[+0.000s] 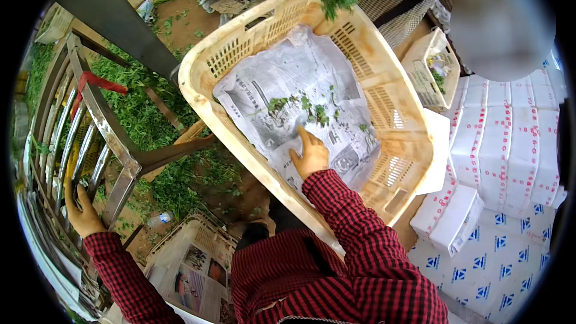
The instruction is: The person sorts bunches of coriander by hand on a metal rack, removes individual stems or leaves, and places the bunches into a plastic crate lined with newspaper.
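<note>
While the right hand, loosely spread, apparently holding nothing, lies over newspaper inside the crate's near edge, the left hand splays, seemingly empty, beside the metal rack. Paper-tending, seemingly — next move calls for light fingers.

Stained cream plastic crate, open side up; rumpled newspaper lining bottom, green leaf scraps scattered atop.

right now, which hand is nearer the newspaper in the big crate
Right. The right hand is over the newspaper inside the crate, perhaps touching; the left hand is outside, to the left, by the metal frame.
</note>
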A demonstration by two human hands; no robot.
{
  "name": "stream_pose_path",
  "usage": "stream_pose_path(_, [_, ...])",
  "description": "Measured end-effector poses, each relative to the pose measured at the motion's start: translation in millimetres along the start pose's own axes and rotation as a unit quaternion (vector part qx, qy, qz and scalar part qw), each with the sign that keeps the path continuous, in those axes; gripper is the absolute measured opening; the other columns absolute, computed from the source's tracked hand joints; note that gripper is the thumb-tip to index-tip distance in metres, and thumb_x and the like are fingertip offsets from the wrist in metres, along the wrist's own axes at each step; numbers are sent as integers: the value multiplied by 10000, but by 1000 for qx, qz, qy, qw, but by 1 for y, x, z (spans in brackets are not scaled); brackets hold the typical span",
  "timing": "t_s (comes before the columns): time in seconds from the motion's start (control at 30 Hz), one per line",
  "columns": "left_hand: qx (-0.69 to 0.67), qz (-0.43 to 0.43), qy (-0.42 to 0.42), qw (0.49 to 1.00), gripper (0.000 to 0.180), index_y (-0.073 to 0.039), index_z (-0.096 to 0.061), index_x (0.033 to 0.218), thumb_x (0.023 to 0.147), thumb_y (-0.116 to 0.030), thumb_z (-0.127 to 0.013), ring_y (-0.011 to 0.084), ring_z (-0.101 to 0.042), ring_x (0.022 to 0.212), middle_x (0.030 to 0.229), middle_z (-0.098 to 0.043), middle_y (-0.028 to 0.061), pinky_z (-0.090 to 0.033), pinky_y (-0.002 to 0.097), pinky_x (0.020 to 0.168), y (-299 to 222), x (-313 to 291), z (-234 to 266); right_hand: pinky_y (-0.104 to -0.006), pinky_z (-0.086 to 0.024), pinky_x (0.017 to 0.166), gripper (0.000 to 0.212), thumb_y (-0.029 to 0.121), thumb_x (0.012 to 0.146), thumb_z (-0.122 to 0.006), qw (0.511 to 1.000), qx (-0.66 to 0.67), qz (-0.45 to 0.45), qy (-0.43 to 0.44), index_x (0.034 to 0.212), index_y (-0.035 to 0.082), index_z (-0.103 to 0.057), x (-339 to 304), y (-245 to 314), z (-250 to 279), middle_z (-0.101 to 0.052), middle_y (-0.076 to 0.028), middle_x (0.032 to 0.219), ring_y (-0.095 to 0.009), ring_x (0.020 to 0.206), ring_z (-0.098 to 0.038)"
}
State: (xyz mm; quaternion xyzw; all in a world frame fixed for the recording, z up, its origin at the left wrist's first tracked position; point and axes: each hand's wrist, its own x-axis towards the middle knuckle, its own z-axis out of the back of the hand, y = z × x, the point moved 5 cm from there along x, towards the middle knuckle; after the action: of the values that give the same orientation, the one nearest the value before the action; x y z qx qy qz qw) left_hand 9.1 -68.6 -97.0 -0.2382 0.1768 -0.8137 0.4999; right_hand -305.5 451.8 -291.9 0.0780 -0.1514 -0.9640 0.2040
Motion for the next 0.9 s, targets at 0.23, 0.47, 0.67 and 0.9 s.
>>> stream_pose_path(0.23, [-49, 24, 4, 999, 460, -44, -530, 1476, 1061, -239, -570, 245, -564, 1309, 1459, -564, 140, -521, 373, 1043, -8, -6, -1, -451, -530, 881, 646, 363, 896, -740, 922, 347, -164, -45, 1424, 54, -531, 171, 84, -29, -727, -187, 1033, -333, 945, -694])
stream_pose_path(0.47, [-35, -41, 17, 998, 442, -28, -507, 1485, 1067, -172, -537, 239, -557, 1317, 1474, -545, 142, -525, 337, 1016, -12, -3, 2, -363, -519, 608, 533, 292, 866, -771, 727, 586, -347, -82, 1253, -44, -623, 298, 60, -133, -701, -185, 811, -233, 635, -644])
stream_pose_path(0.67, [-111, 25, 36, 993, 449, -30, -476, 1510, 1081, -158, -501, 233, -514, 1357, 1514, -507, 137, -487, 362, 1064, -1, -12, 5, -327, -446, 514, 179, 103, 850, -718, 773, 557, -290, -89, 969, -28, -682, 200, 11, -81, -622, -74, 689, -153, 562, -548])
stream_pose_path(0.9, [-129, 57, 37, 989, 468, -39, -458, 1525, 1088, -204, -492, 257, -480, 1399, 1534, -488, 139, -490, 402, 1080, 12, -8, 2, -380, -536, 636, 294, 189, 839, -741, 869, 136, -475, -19, 1022, -39, -708, -83, -204, 5, -729, -175, 826, -234, 681, -678])
